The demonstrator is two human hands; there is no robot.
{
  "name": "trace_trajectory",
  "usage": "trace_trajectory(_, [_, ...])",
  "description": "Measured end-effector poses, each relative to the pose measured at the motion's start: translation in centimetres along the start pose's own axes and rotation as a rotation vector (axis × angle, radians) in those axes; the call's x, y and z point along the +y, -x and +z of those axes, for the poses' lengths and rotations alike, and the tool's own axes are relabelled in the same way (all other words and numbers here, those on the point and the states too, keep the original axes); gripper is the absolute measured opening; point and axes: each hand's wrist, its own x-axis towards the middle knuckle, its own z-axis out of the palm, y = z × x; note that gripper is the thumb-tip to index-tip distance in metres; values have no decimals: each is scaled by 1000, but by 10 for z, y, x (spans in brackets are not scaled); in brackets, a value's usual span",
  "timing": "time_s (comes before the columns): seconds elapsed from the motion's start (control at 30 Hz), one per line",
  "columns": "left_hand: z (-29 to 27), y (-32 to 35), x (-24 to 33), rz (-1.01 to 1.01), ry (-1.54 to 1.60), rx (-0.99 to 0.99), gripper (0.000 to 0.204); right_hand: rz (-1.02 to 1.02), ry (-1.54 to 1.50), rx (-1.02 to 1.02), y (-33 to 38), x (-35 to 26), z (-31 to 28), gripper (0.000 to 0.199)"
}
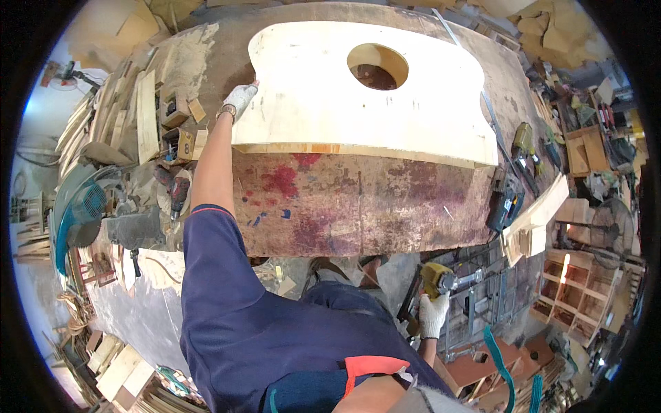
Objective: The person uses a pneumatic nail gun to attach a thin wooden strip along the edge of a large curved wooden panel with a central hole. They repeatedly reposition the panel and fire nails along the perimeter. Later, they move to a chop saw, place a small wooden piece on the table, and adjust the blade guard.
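Head view: Your work, a pale wooden panel (303,82) w/ a round cutout, lies across the bench (323,220), upper ctr of frame. Your L hand (239,98), gloved, is at the panel's left edge; finger closure partly hidden, can't tell if pinching. Your R hand (434,313), gloved, is wrapped round a yellow power tool (435,279), lower right of ctr, off the panel.

Caution: panel could likely skid or swing if pushed, as only one hand is on it. A grey strip or hose (489,103) runs by its right end; poss. snag. Black-and-blue tool (506,206) near the bench's right edge could be knocked off if the panel swings.

Containers: small wooden box (177,141), upper left, contents unclear; compartmented wooden case (577,292), right, contents N/A at this res.
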Motion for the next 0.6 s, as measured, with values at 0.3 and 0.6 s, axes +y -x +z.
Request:
trace_trajectory(0.3, [-7, 97, 21, -5, 3, -75, 79, 24, 186, -211, 18, -89, 20, 57])
trace_trajectory(0.6, [37, 407, 10, -314, 306, 138, 60, -8, 216, -245, -13, -45, 2, 63])
